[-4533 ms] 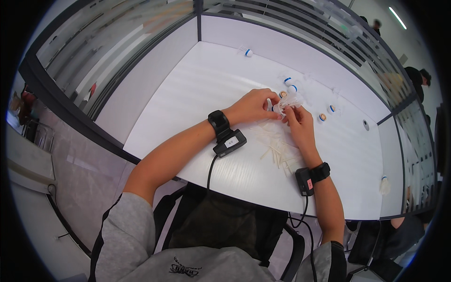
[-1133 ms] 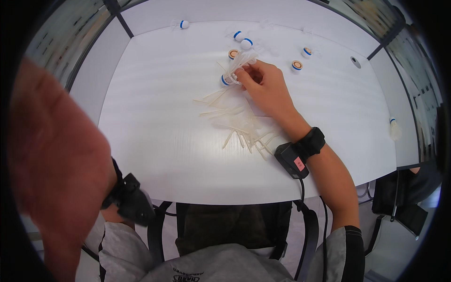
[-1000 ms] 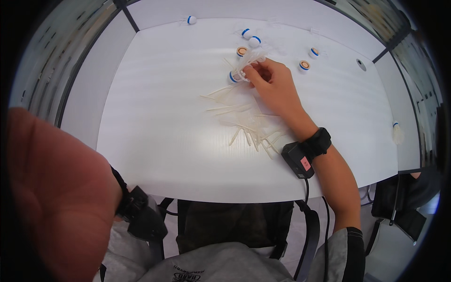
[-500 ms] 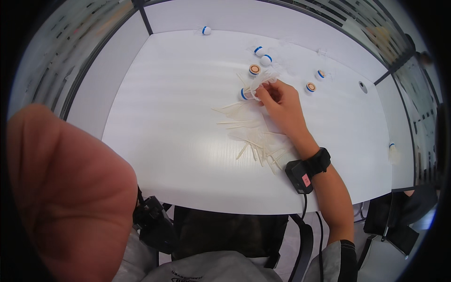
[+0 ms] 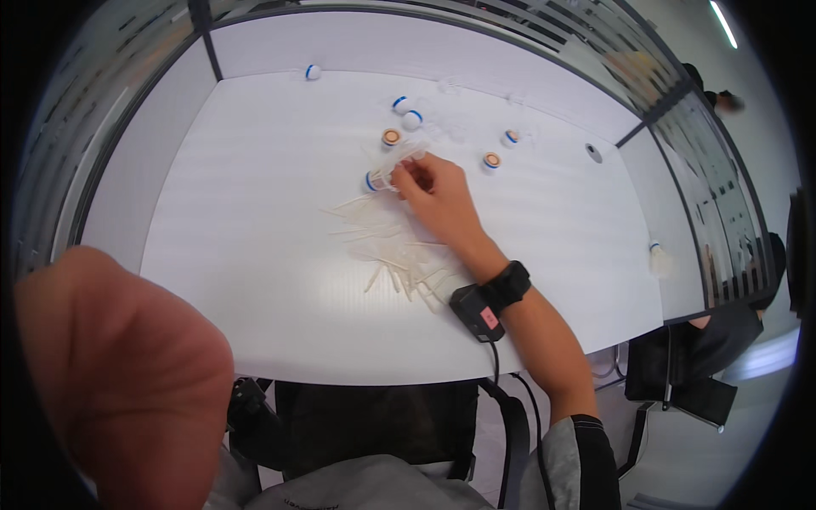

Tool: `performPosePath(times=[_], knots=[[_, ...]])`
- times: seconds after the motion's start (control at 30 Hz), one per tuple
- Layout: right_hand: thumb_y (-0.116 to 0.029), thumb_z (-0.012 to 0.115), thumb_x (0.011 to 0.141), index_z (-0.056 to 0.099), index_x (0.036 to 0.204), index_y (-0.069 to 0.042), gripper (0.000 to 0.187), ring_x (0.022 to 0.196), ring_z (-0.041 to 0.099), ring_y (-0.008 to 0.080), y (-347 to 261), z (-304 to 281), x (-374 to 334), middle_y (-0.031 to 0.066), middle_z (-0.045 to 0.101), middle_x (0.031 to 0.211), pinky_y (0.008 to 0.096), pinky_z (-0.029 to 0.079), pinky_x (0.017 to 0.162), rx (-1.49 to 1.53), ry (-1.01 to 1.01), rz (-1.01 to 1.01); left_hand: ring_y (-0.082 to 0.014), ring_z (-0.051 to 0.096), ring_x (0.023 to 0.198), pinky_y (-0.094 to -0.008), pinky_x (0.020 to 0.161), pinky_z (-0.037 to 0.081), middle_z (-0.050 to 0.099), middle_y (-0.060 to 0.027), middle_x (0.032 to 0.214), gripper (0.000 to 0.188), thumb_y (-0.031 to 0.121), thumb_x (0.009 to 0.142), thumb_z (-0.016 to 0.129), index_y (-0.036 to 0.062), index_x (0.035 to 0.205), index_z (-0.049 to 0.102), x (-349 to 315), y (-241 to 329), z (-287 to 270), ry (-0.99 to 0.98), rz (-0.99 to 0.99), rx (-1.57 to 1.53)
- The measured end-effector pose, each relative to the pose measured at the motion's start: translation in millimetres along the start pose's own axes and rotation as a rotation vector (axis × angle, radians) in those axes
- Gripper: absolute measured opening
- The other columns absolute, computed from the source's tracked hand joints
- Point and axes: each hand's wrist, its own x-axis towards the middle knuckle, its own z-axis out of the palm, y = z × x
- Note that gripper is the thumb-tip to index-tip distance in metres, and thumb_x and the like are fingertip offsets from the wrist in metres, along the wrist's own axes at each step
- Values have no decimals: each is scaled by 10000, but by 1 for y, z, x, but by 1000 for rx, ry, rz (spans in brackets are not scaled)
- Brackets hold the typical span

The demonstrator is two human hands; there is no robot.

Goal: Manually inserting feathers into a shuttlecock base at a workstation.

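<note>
My right hand (image 5: 438,191) reaches over the white table, its thumb and fingers pinched on the feather end of a shuttlecock (image 5: 371,181). The shuttlecock lies on its side, its blue-banded white base pointing left. Loose feathers (image 5: 395,263) with pale shafts are spread on the table just below it. My left hand (image 5: 127,365) is raised very close to the camera at the lower left, away from the table things. Only a large blurred patch of skin shows there, and its fingers cannot be made out.
Shuttlecock bases, some white side up and others showing a brown ring (image 5: 390,138), lie beyond my right hand. A feathered shuttlecock (image 5: 656,255) rests near the right panel. White panels (image 5: 408,47) edge the table. A cable (image 5: 496,361) runs from my right wrist over the front edge.
The view has turned to the right, so the table things sit farther left in the picture. My right hand stays on the shuttlecock. My left hand appears lower.
</note>
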Motion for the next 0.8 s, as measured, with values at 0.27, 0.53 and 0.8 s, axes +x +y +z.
performPosePath(times=[0.27, 0.53, 0.8], knots=[[-160, 666, 921, 681, 937, 34, 195, 641, 616, 124, -4, -7, -1, 83, 696, 756, 269, 502, 623, -17, -14, 47, -189, 606, 756, -311, 701, 533, 607, 27, 889, 208, 296, 958, 649, 130, 1083, 641, 8, 0, 10, -13, -155, -70], [-162, 673, 918, 687, 950, 29, 194, 645, 629, 138, -3, 2, -1, 99, 708, 772, 275, 505, 622, -23, -26, 28, -178, 602, 717, -289, 660, 525, 619, 17, 870, 172, 248, 922, 656, 114, 1030, 666, 18, -32, 80, -55, -552, 9], [-152, 671, 927, 683, 945, 41, 194, 638, 594, 92, 3, -4, -5, 57, 685, 748, 250, 480, 604, -17, -11, 64, -162, 586, 681, -267, 603, 489, 647, -25, 878, 148, 146, 819, 673, 69, 940, 712, 14, -65, 120, 3, -397, 128]])
